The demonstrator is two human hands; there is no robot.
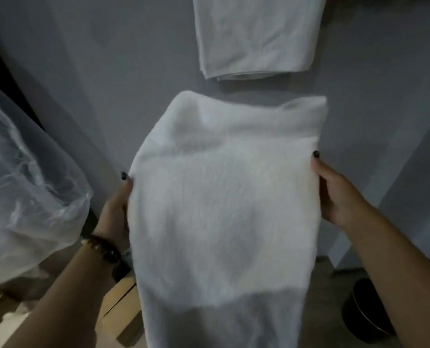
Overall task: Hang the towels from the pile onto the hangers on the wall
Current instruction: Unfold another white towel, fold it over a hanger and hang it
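Your left hand [116, 209] at 9 o'clock and right hand [334, 194] at 3 o'clock each grip a side edge of the fluffy white terry towel [221, 197] held at centre, below the hung folded white towel [256, 33] at 12 o'clock.

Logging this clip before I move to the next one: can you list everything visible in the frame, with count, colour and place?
held towel: one, white, centre, hanging down between both hands
hung towel: one, white, folded, top centre against the wall
wall: one, grey, background
plastic bag: one, clear, left edge
cardboard boxes: count unclear, brown, lower left
round container: one, black, lower right on the floor
bracelet: one, dark with gold, on the left wrist
left hand: one, gripping the held towel's left edge
right hand: one, gripping its right edge
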